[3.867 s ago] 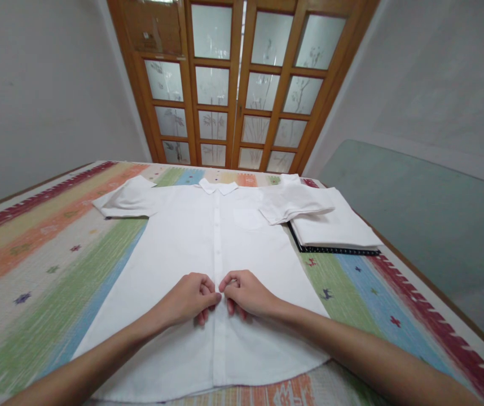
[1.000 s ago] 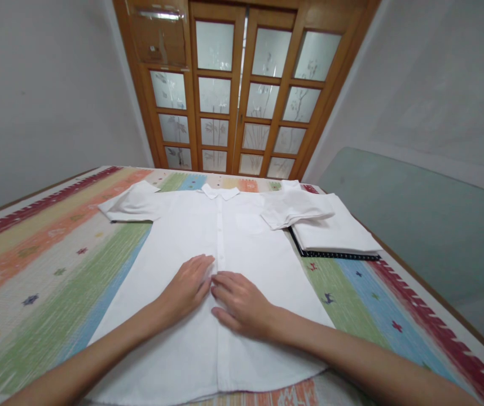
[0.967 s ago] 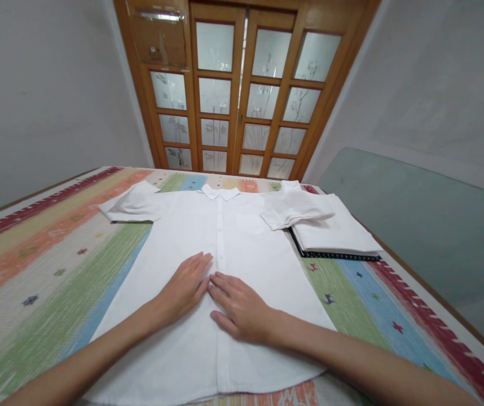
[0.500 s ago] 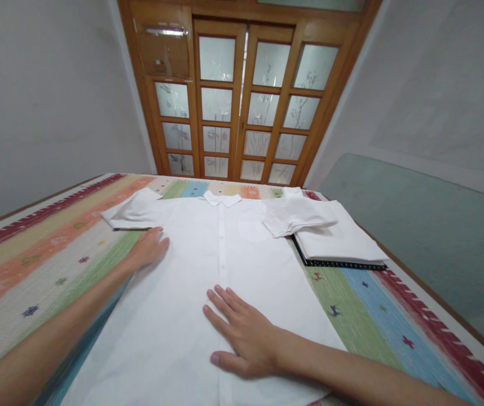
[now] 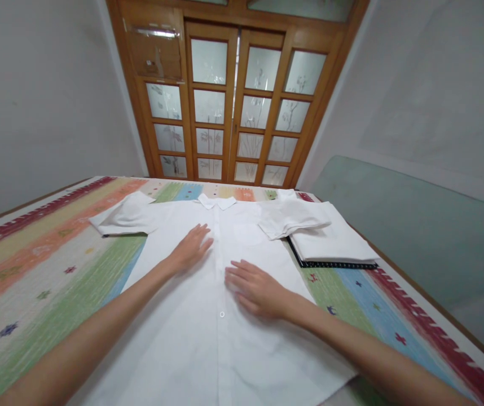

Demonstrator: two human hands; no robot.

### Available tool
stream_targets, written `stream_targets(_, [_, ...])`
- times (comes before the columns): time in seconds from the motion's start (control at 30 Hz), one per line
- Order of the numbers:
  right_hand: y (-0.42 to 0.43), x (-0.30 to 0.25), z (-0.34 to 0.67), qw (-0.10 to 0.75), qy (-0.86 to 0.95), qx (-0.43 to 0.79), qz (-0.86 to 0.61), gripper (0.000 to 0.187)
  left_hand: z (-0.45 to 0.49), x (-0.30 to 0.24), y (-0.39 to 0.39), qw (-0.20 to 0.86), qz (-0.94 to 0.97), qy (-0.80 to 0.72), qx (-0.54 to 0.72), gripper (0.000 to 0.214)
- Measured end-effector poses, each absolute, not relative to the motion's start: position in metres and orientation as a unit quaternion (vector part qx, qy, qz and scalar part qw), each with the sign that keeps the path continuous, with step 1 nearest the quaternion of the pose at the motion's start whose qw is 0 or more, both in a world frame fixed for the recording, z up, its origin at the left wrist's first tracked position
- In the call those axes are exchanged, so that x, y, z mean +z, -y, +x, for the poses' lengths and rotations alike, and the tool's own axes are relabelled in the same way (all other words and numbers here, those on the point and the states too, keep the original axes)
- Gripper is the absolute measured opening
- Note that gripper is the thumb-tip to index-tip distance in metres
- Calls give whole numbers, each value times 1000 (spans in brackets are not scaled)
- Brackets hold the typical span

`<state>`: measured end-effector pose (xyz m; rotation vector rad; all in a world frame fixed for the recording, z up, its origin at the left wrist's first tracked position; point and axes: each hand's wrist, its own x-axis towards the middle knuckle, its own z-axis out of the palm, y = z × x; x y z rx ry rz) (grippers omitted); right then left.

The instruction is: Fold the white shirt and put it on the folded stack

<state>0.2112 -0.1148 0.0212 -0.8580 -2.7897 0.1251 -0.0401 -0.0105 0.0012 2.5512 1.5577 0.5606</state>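
A white short-sleeved shirt (image 5: 174, 332) lies spread front side up, its collar at the far end and its button strip running down the middle. On its upper left front is my left hand (image 5: 192, 247), fingers stretched out, near the button strip. My right hand (image 5: 259, 288) is over the shirt just right of the strip, its fingers extended and a little bent. Neither hand grasps anything. The shirt's right-hand sleeve (image 5: 290, 217) overlaps a folded white cloth (image 5: 335, 242), beneath which the edge of a dark dotted item shows.
The shirt rests on a striped, patterned cloth (image 5: 73, 270) covering the table. A pale green panel (image 5: 415, 225) stands along the right side. Beyond the far edge are wooden doors with glass panes (image 5: 210, 107), between grey walls.
My left hand has moved right, from the shirt's left side to near the button strip. My right hand has shifted farther away and slightly right. The view has turned slightly.
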Motion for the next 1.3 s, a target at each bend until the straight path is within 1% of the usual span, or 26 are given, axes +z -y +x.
stream_targets(0.07, [92, 24, 226, 120, 927, -20, -355, 39, -25, -3, 13, 70, 867, -464, 166, 58])
stream_targets(0.13, [71, 28, 243, 100, 901, -71, -416, 37, -14, -10, 17, 79, 883, -441, 143, 59])
stream_targets(0.23, [44, 32, 265, 39, 852, -147, -501, 40, -7, -20, 22, 80, 884, -444, 119, 61])
stream_targets(0.33, [25, 32, 280, -24, 811, -240, -534, 43, -7, -23, 25, 77, 884, -446, 119, 61])
stream_targets(0.4, [14, 32, 284, -48, 789, -285, -543, 43, -8, -22, 26, 77, 885, -443, 121, 61])
stream_targets(0.47, [5, 33, 285, -62, 779, -295, -550, 40, -9, -21, 26, 73, 886, -441, 123, 61])
stream_targets(0.57, [-6, 38, 281, -80, 780, -246, -570, 32, -9, -21, 27, 65, 887, -439, 125, 60])
stream_targets(0.67, [-11, 44, 275, -88, 777, -203, -590, 29, -8, -21, 28, 67, 888, -441, 114, 60])
stream_targets(0.8, [-10, 45, 267, -107, 764, -217, -599, 27, -8, -16, 29, 65, 892, -436, 101, 58])
stream_targets(0.97, [-18, 44, 263, -72, 748, -201, -629, 29, -8, -11, 31, 69, 892, -433, 107, 57])
stream_targets(1.13, [-33, 58, 248, -32, 725, -205, -657, 32, -8, -15, 31, 94, 887, -440, 102, 58])
stream_targets(1.23, [-38, 69, 223, 33, 704, -202, -681, 32, -9, -20, 27, 152, 870, -445, 151, 62])
stream_targets(1.3, [-38, 74, 201, 81, 702, -191, -681, 32, -10, -23, 21, 235, 829, -447, 239, 65])
